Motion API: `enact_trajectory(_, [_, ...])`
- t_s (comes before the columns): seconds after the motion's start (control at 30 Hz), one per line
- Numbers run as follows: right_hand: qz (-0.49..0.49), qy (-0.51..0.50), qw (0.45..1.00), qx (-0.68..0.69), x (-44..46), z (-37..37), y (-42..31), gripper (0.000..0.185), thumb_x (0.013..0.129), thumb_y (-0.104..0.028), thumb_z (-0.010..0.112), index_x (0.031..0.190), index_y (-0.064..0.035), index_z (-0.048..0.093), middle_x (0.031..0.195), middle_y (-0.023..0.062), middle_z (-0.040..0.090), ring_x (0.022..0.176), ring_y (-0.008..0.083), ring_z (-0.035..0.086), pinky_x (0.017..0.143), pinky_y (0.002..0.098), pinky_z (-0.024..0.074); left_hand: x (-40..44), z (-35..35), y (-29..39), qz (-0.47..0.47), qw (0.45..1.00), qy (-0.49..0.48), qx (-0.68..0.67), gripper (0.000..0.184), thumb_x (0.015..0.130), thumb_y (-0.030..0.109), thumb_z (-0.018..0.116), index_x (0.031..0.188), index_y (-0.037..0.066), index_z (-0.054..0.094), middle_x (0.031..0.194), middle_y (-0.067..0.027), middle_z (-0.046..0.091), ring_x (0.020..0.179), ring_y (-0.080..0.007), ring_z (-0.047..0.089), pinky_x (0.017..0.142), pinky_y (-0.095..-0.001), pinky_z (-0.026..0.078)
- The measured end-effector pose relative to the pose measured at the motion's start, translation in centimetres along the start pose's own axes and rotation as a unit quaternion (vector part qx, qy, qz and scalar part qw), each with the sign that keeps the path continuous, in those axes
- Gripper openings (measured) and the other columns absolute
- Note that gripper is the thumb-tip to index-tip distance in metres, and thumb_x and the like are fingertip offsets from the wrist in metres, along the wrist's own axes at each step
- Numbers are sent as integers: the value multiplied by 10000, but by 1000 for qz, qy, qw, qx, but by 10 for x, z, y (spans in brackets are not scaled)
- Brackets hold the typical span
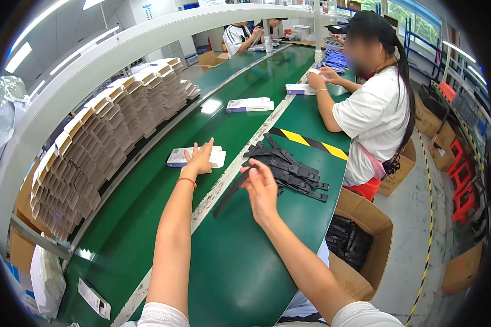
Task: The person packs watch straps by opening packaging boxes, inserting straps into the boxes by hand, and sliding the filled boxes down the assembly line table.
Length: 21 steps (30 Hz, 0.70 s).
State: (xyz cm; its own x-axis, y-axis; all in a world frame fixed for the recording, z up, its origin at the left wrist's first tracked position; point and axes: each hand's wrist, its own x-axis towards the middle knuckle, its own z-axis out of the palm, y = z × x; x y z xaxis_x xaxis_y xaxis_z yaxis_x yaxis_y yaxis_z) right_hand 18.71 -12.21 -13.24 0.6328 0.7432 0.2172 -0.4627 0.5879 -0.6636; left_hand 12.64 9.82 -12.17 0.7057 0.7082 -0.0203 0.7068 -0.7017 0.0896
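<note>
My left hand (200, 158) reaches over a small white and purple box (177, 158) on the green belt, its fingers spread and seeming to touch the box top. One end flap of that box stands out to the right. Pinched in my right hand (261, 191) is a black strap (230, 195), which hangs down to the left. Just beyond that hand lies a pile of similar black straps (294, 171) on the green table (229, 272).
Stacked pale cartons (93, 141) line the left side. Further along the belt (202, 125) lies another box (250, 105). A co-worker (376, 103) sits at the right, past yellow-black tape (308, 143). An open carton (384, 231) of black parts stands below the table edge.
</note>
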Motion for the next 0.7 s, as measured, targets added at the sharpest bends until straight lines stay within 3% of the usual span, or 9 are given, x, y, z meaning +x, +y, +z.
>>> enact_trajectory(0.07, [-124, 4, 992, -38, -2, 10, -16, 308, 933, -145, 517, 1212, -24, 465, 1038, 102, 597, 847, 126, 569, 734, 267, 483, -5, -11, -5, 2, 1000, -22, 19, 1050, 573, 146, 771, 1445, 219, 190, 1398, -72, 359, 1337, -266, 278, 1080, -607, 103])
enact_trajectory(0.1, [-168, -10, 983, -67, -2, 12, -25, 334, 923, -132, 535, 1225, -20, 448, 1071, 115, 592, 900, 145, 577, 778, 287, 496, -12, -7, -9, 47, 992, 106, 54, 965, 467, 224, 830, 1323, 117, 396, 1181, -71, 497, 1201, -246, 432, 1091, -529, 186])
enact_trajectory(0.13, [-220, -17, 972, -86, -2, 13, -31, 335, 918, -121, 541, 1220, -10, 448, 1085, 126, 580, 929, 159, 576, 789, 291, 498, -14, -7, -14, 41, 992, 105, 55, 965, 467, 224, 830, 1323, 117, 396, 1181, -71, 497, 1201, -246, 432, 1091, -529, 186])
enact_trajectory(0.2, [-274, -13, 956, -107, -4, 27, -49, 349, 918, -120, 542, 1227, 1, 437, 1105, 136, 567, 964, 162, 567, 808, 291, 494, -34, -25, -4, 101, 975, 196, 40, 731, 465, 243, 819, 1107, 50, 529, 1061, -100, 506, 1090, -271, 493, 1077, -465, 242])
enact_trajectory(0.23, [-294, -30, 948, -122, -4, 33, -58, 350, 918, -112, 539, 1231, 3, 432, 1108, 137, 564, 979, 161, 562, 818, 291, 491, -42, -28, 1, 133, 943, 306, 0, 558, 452, 258, 819, 888, 25, 561, 905, -117, 522, 900, -282, 542, 931, -418, 396])
enact_trajectory(0.27, [-314, -47, 938, -136, -3, 40, -67, 352, 918, -103, 535, 1234, 6, 426, 1111, 138, 561, 995, 161, 556, 827, 292, 487, -57, -39, 9, 132, 944, 303, 6, 558, 452, 258, 819, 888, 25, 561, 905, -117, 522, 900, -282, 542, 931, -418, 396])
enact_trajectory(0.37, [-343, -92, 921, -157, -1, 63, -95, 349, 911, -63, 532, 1236, 7, 425, 1109, 136, 561, 988, 153, 555, 843, 274, 469, -110, -75, 33, 111, 933, 301, -161, 545, 409, 287, 841, 753, 10, 521, 772, -105, 516, 703, -261, 552, 625, -333, 454])
enact_trajectory(0.47, [-355, -157, 893, -230, -7, 79, -120, 351, 893, -32, 545, 1227, 3, 444, 1100, 128, 569, 966, 142, 558, 838, 262, 464, -158, -94, 46, 119, 905, 271, -305, 480, 451, 193, 845, 784, 32, 538, 792, -44, 549, 755, -169, 546, 727, -291, 443])
enact_trajectory(0.7, [-335, -257, 841, -338, -29, 124, -144, 369, 830, -26, 610, 1185, -14, 512, 1018, 105, 623, 852, 133, 607, 804, 262, 469, -217, -114, 56, 133, 853, 197, -465, 457, 507, 174, 850, 840, 63, 556, 825, -8, 582, 819, -119, 522, 811, -278, 408])
